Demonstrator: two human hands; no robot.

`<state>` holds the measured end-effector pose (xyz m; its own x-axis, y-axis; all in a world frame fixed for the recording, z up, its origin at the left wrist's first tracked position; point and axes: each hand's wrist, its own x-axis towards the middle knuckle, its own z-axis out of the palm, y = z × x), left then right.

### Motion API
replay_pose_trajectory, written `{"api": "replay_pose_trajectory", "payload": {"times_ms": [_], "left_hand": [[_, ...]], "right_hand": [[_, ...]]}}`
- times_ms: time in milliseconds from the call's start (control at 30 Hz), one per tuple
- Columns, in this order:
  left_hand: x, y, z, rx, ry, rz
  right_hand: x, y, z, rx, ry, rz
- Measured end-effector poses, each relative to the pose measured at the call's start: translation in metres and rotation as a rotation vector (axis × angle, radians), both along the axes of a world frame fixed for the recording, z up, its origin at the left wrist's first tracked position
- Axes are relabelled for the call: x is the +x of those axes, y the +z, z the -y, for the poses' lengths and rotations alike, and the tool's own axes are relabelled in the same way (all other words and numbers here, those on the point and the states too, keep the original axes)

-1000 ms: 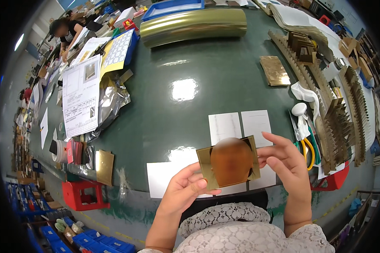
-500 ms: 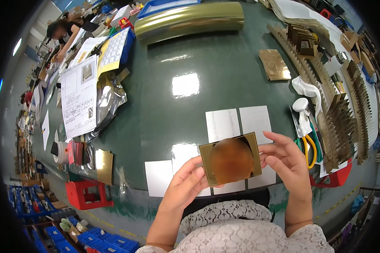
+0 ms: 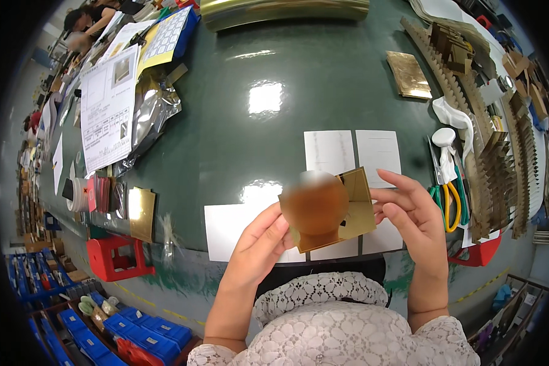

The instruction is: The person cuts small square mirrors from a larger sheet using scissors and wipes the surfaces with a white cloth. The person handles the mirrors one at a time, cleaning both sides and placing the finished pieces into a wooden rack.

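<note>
evidently, the gold mirror-like plate (image 3: 332, 213) is held, tilted, between the two hands and above the white cards (image 3: 378, 152), its reflective face turned up. by the left hand (image 3: 257, 247) the plate's left edge is gripped, thumb laid near the border; it is judged that the rim is used so that most of the face is left uncovered. the right hand (image 3: 416, 222) is loosely spread at the opposite edge, nothing being clasped; whether the edge is touched cannot be told, though light steadying would explain the pose. just right of the right hand, scissors (image 3: 450, 207) are laid with their handles toward the person, presumably for easy reach. farther out, beyond the same hand, gold sheets (image 3: 409, 74) are laid, well apart from the cards, perhaps to be kept separate. left of the left hand, a gold panel (image 3: 142, 213) is set near the table (image 3: 226, 116) edge.
</note>
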<state>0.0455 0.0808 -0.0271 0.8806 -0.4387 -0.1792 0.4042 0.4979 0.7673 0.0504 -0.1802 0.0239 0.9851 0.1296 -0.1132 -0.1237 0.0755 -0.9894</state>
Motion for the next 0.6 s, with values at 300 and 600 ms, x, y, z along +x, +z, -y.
{"api": "replay_pose_trajectory", "payload": {"times_ms": [300, 600], "left_hand": [[-0.001, 0.003, 0.001, -0.055, 0.114, -0.117], [0.000, 0.009, -0.005, -0.024, 0.289, -0.089]], "right_hand": [[0.001, -0.009, 0.000, -0.241, -0.053, 0.118], [0.036, -0.025, 0.103, -1.256, -0.547, 0.468]]}}
